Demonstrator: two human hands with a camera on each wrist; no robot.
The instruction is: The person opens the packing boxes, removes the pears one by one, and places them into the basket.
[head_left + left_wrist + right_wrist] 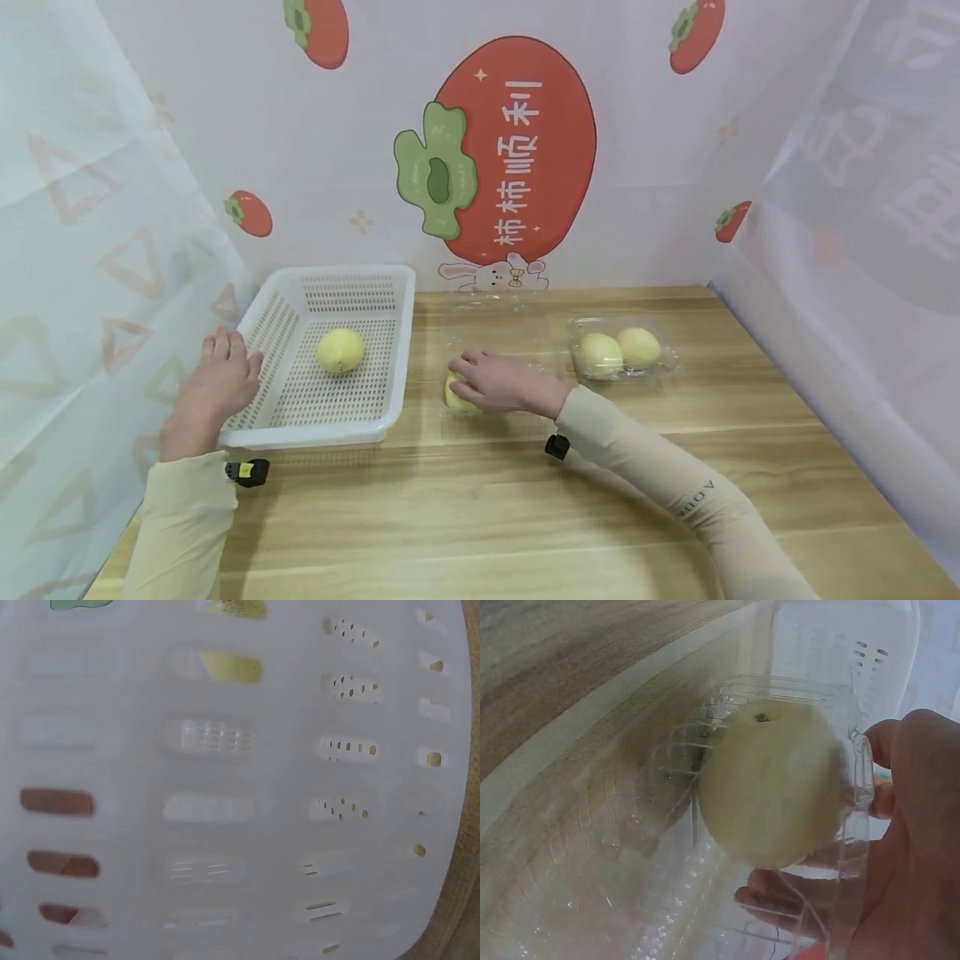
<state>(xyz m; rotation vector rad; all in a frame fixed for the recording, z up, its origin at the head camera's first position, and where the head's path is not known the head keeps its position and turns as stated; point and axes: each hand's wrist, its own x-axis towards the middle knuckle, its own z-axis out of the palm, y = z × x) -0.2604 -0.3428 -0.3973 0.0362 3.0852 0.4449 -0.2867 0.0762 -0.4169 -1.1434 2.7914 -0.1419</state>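
Note:
In the head view a pale yellow, round pear (459,395) sits in the front left of a clear plastic clamshell box (498,321), whose lid stands open at the back. My right hand (495,382) reaches over the box with its fingers round this pear. The right wrist view shows the pear (772,784) with its stem hollow, seen through the clear wall, and fingers (791,892) beside and under it. At the left rim of a white perforated basket (396,358), my left hand (219,379) lies with fingers extended. Another yellow pear (341,350) lies inside this basket.
A clear clamshell box (671,358) with two pears (637,347) stands to the right of my right hand. Behind the wooden table (465,517) hangs a printed cloth (637,125), with pale cloth sides left and right. The left wrist view is filled by the basket's slotted wall (292,780).

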